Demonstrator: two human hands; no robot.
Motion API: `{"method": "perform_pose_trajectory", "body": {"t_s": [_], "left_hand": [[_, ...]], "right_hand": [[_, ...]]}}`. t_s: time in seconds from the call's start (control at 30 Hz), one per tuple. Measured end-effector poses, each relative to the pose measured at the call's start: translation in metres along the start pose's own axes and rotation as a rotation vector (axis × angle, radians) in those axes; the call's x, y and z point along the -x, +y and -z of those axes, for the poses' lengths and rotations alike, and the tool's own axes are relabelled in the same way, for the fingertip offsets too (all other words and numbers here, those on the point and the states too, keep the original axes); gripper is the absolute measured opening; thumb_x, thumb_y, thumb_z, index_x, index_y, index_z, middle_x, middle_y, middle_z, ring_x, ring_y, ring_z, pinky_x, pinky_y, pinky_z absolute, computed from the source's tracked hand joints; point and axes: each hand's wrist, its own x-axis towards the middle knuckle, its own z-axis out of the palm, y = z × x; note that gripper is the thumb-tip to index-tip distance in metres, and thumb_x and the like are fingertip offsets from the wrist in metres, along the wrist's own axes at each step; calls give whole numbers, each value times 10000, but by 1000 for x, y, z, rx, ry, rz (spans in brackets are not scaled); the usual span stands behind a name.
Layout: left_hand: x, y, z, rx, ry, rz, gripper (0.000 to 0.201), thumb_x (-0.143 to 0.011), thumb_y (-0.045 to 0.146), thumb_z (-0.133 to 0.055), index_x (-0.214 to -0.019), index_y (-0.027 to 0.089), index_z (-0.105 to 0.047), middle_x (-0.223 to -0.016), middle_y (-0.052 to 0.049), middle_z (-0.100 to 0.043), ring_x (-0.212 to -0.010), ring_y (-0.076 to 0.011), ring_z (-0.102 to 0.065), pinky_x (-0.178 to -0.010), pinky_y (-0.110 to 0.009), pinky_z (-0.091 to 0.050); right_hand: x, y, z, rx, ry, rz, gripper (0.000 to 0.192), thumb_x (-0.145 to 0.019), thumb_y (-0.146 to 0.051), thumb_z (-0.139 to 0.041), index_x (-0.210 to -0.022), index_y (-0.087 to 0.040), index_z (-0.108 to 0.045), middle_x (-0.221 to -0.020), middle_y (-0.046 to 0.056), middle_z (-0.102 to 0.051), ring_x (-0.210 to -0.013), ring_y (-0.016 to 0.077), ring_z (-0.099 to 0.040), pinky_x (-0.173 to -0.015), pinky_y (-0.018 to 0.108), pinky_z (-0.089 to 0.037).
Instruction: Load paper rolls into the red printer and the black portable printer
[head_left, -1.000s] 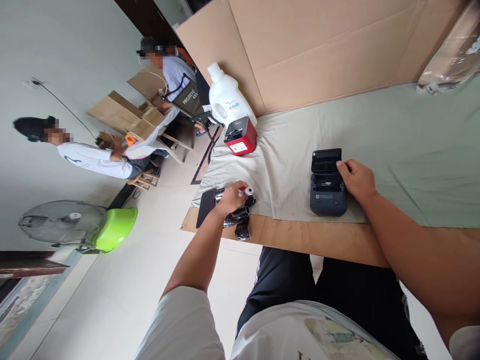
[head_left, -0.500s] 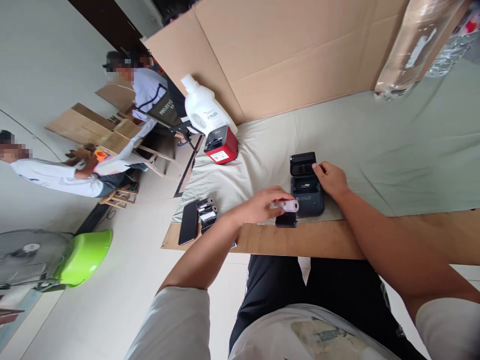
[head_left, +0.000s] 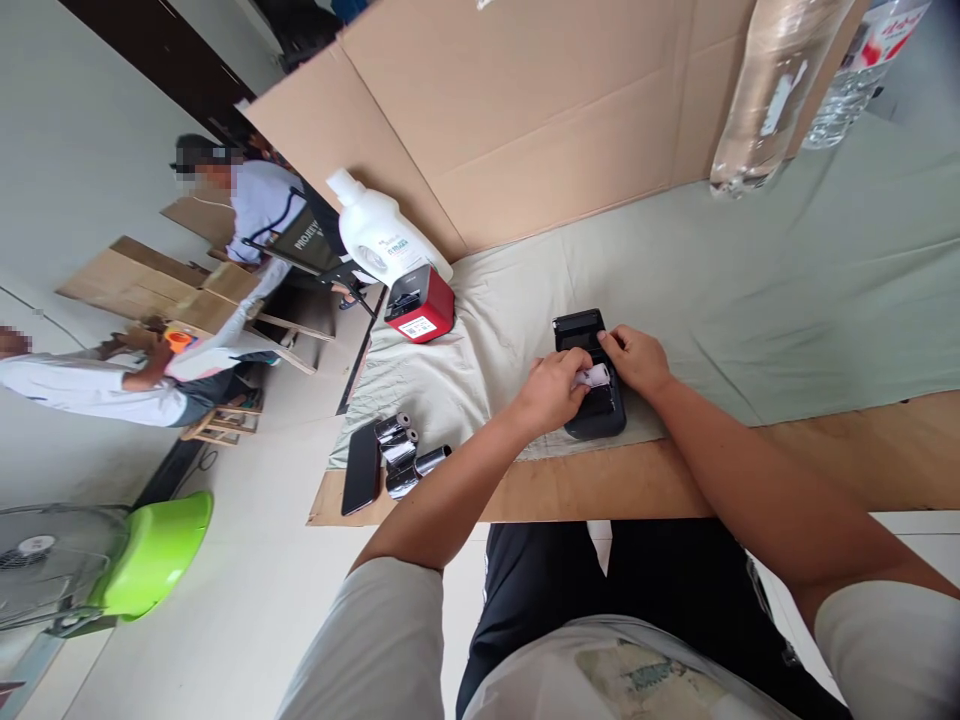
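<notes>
Now, left hand (head_left: 561, 385): grasping white roll (head_left: 596, 375); skewed, we could jam it.
Right hand (head_left: 637, 358): on lid (head_left: 576, 323), grip unclear; slipping might drop it.
Printer (head_left: 600, 427): near front edge of table (head_left: 555, 491).

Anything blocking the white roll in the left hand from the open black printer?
Nothing visible: the left hand holds the white roll right at the open black printer, whose lid is swung back, the right hand at its edge. The shiny dark rolls and phone lie off to the left.

Printer (head_left: 600, 420) on cloth (head_left: 750, 310), rolls (head_left: 397, 447) to its left, phone (head_left: 361, 467) left of rolls
</notes>
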Motion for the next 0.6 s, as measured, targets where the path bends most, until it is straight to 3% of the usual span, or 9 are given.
{"method": "perform_pose_trajectory", "body": {"t_s": [0.23, 0.33, 0.47, 0.6], "left_hand": [[0, 8, -5, -137, 95, 35, 229, -859, 128, -563, -1064, 220, -603, -1101, -62, -700, -1145, -289, -520, -953, -453, -411], [-6, 3, -8, -129, 75, 38, 234, -865, 142, -567, -1071, 219, -647, -1072, -65, -713, -1140, -295, -517, -947, -463, -425], [-11, -11, -14, -65, 29, -76, 221, -909, 159, -544, -1048, 211, -708, -1142, -63, -709, -1126, -262, -538, -1017, -449, -428], [1, -15, -19, -22, 162, -167, 241, -953, 195, -502, -1055, 194, -720, -1145, -100, -678, -1143, -257, -533, -1016, -451, -449]], "right_hand": [[0, -1, 1, 24, 2, 2, 395, -964, -493, -429, -885, -212, -695, -859, 70, -729, -762, 208, -593, -620, 292, -317], [0, 0, 1, 29, -2, 3, 401, -964, -497, -421, -885, -214, -694, -869, 66, -733, -765, 203, -599, -623, 288, -326], [0, 1, 0, 22, -6, 3, 411, -962, -504, -404, -883, -216, -687, -852, 62, -733, -757, 199, -603, -620, 288, -334], [1, 0, 1, 16, -8, 21, 422, -958, -512, -393, -872, -217, -682, -854, 67, -733, -766, 203, -613, -636, 293, -363]]}}
